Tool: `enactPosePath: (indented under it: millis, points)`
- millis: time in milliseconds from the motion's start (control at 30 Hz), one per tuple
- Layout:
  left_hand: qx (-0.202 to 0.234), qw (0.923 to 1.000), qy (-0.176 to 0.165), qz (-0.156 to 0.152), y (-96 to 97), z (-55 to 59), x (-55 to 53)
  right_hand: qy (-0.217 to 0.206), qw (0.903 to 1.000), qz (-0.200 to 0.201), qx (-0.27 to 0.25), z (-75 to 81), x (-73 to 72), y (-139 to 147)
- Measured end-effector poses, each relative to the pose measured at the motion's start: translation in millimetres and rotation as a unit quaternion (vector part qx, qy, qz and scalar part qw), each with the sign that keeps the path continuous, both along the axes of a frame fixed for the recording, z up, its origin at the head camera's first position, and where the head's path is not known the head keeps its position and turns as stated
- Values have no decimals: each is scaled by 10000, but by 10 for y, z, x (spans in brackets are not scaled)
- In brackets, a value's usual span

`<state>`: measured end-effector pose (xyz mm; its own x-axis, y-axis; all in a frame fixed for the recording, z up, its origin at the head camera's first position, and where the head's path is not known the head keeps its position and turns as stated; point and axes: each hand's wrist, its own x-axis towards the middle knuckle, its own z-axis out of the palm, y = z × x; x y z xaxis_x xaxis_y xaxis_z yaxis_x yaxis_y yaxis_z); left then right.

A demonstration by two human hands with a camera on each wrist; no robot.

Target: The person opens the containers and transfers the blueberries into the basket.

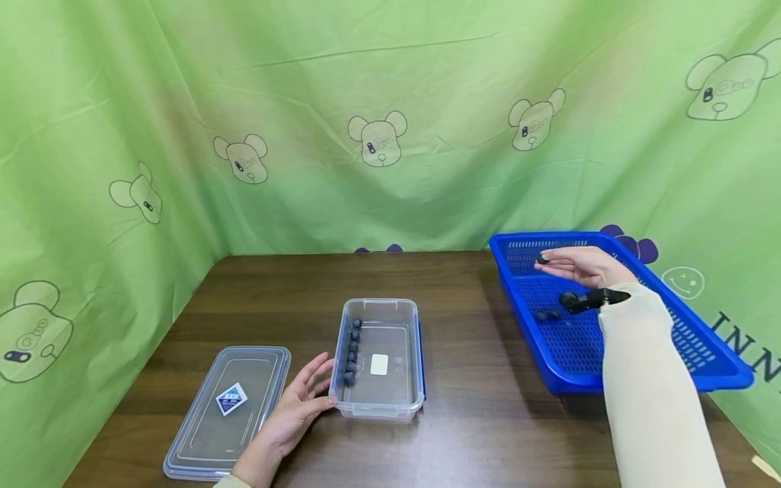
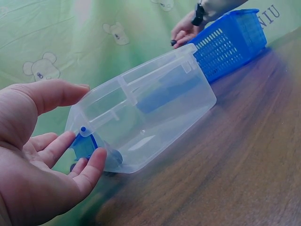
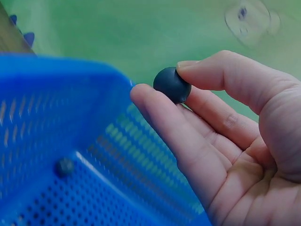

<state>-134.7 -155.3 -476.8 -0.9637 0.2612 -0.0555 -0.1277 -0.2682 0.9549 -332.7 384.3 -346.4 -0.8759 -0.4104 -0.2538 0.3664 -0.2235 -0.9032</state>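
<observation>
My right hand [image 1: 582, 266] is raised over the blue basket [image 1: 525, 339], pinching a small dark ball [image 3: 172, 84] between thumb and fingertips. The ball looks smooth, blue-black and about blueberry size. More dark balls [image 1: 548, 315] lie on the basket's floor. At the centre stands a clear plastic food container [image 1: 396, 390] without its lid; several dark balls [image 1: 352, 356] form a row along its left wall. My left hand [image 1: 299, 407] rests at the container's left side, its thumb at the near left corner and its fingers spread loosely along the wall.
A clear lid [image 1: 210, 440] with a blue rim and a diamond-shaped sticker lies flat at the left of the wooden table [image 1: 476, 434]. One blue flap [image 1: 422, 359] hangs along the container's right side. Behind the table hangs a green printed curtain [image 1: 445, 196].
</observation>
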Motion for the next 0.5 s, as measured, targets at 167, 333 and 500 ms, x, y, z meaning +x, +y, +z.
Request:
enactPosePath:
  millis: [167,333,500]
  points:
    - [9,10000,11,1,-1,0,8,-163,9999,42,-9,-169,9,200]
    - [27,10000,-7,12,-3,1,26,-322,9983,476,-76,-287,16,314]
    - [2,10000,-53,32,3,7,39,-690,9975,147,-38,-353,41,356]
